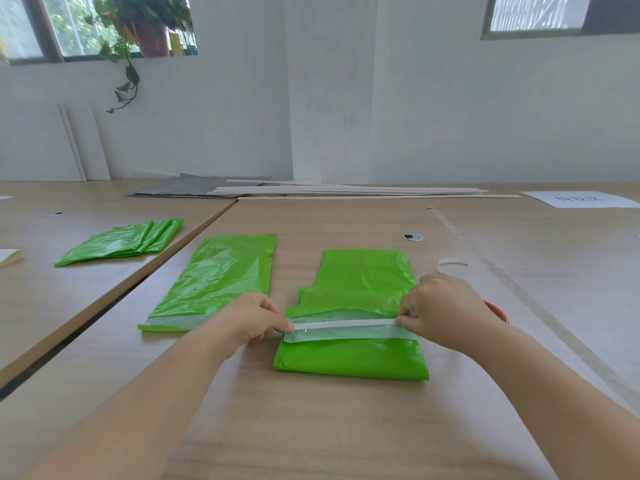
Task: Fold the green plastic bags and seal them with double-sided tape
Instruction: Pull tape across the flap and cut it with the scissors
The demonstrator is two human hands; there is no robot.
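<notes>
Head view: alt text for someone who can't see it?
Left hand and right hand pinch the ends of a white tape strip across a folded green bag on a wooden table. A second bag lies flat beside it.

Two wooden tables stand pushed together, with a dark gap between them. On the big table (311, 427) lies a folded green bag (349, 362) (a white tape strip (346, 323) runs across it). Just left of it a flat green bag (218, 278) lies stretched out. On the right sit a white loop (452, 262) and something red (498, 311), partly hidden. A round metal cap (412, 236) sits in the wood. At the far edge lie a grey sheet (187, 188), long thin sticks (363, 192) and a white paper (581, 199). The left table (52, 289) holds a pile of green bags (121, 242).
</notes>
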